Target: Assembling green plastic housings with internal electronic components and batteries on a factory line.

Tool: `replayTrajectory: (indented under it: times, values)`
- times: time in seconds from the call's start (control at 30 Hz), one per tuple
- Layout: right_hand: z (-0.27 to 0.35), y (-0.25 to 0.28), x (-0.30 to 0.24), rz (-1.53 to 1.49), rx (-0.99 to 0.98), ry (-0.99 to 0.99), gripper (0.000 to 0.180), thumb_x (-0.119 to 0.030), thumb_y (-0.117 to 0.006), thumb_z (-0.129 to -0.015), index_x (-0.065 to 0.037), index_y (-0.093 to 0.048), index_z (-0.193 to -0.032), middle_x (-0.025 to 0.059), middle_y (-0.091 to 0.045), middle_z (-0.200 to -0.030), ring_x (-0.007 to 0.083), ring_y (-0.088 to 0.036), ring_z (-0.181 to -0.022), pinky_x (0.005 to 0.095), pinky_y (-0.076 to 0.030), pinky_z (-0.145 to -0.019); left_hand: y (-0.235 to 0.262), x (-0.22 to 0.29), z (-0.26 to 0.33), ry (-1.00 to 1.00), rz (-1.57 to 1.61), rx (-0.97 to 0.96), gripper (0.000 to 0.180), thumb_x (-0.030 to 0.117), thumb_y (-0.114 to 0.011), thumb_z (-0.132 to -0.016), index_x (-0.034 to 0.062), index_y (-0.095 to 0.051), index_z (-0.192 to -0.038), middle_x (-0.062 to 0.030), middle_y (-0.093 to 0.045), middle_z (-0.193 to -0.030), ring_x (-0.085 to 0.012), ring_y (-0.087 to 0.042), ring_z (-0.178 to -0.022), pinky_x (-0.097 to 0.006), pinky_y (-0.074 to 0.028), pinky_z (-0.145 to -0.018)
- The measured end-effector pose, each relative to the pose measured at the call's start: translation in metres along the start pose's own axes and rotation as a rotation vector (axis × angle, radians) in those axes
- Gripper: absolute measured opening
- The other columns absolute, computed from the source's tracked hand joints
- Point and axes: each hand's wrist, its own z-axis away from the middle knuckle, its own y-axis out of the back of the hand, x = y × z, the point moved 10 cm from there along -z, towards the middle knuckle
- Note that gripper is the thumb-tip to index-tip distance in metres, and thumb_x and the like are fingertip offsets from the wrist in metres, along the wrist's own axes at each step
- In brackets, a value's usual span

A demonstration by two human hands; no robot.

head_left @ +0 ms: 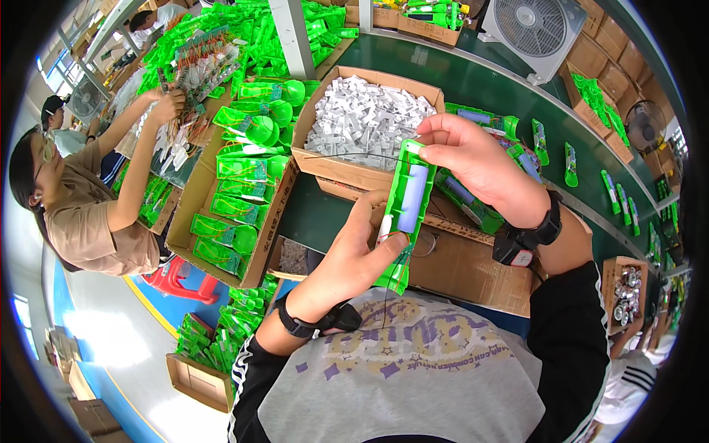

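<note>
- Centrally, a narrow green casing (396, 214) with a blue-violet cylinder (413, 198) lying inside tilts in midair before the wearer's chest.
- The left hand (362, 247) grips its lower part, thumb pressing the edge; the right hand (469, 162) pinches its upper end.
- Just behind the casing, partly covered by it, stands a carton (341, 171) heaped with small white pieces.
- To the left, a larger carton (269, 232) holds rows of green casings with circuit boards and wires.
- Filled casings (473, 214) lie below the right wrist.
- Beyond, a dark green surface (436, 70) curves rightward, carrying more casings; a pale metal post (292, 37) rises beside the green heap.
- Farther out: a box fan (528, 29), a seated co-worker (107, 203) at left, a red stool (177, 284), and blue-and-grey floor (111, 332).
</note>
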Motion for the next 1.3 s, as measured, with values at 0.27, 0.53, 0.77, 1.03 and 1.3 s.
replayTrajectory:
  times: [0.27,0.53,0.77,1.03,1.3]
  values:
    - [0.007,0.010,0.012,0.122,0.043,0.071,0.030,-0.006,-0.055,-0.083,-0.001,-0.042,-0.110,0.0061,-0.051,-0.101,0.0094,-0.050,-0.090,0.0230,-0.042,-0.079,-0.001,-0.016,-0.009,0.132,0.151,0.022,0.041,0.005,-0.049,-0.084,-0.0019,-0.029,-0.119,-0.0114,-0.050,-0.102,-0.0148,-0.052,-0.092,-0.029,-0.045,-0.077]
    - [0.081,-0.003,0.033,0.730,-0.201,-0.081,0.026,-0.025,-0.059,-0.080,0.000,-0.054,-0.076,0.0085,-0.055,-0.061,0.0178,-0.052,-0.054,0.0313,-0.040,-0.050,-0.025,-0.023,-0.046,-0.039,0.149,0.033,0.047,0.007,-0.046,-0.087,0.0000,-0.022,-0.126,-0.0142,-0.046,-0.115,-0.0206,-0.052,-0.100,-0.032,-0.046,-0.082]
    - [0.105,0.057,0.036,0.604,0.085,-0.131,0.017,-0.013,-0.053,-0.083,0.000,-0.052,-0.072,0.0014,-0.054,-0.057,0.0063,-0.051,-0.052,0.0242,-0.038,-0.047,-0.067,-0.015,-0.069,-0.164,0.136,-0.129,0.049,0.017,-0.042,-0.091,-0.0006,-0.017,-0.129,-0.0168,-0.043,-0.120,-0.0222,-0.049,-0.106,-0.035,-0.043,-0.087]
    - [0.081,0.257,0.011,0.896,0.576,-0.182,0.020,-0.017,-0.051,-0.071,-0.001,-0.058,-0.060,0.0070,-0.053,-0.051,0.0153,-0.049,-0.044,0.0312,-0.038,-0.044,-0.070,-0.030,-0.068,-0.631,-0.792,0.083,0.031,0.004,-0.057,-0.076,-0.0014,-0.046,-0.105,-0.0167,-0.057,-0.096,-0.0271,-0.058,-0.087,-0.035,-0.046,-0.074]
    - [0.026,0.393,0.109,0.725,0.610,-0.546,0.019,-0.009,-0.050,-0.075,0.003,-0.054,-0.062,0.0089,-0.052,-0.054,0.0134,-0.044,-0.041,0.0270,-0.029,-0.035,-0.081,-0.033,-0.070,-0.763,-1.050,0.173,0.031,0.004,-0.061,-0.069,0.0020,-0.051,-0.098,-0.0123,-0.058,-0.086,-0.0275,-0.058,-0.075,-0.035,-0.048,-0.065]
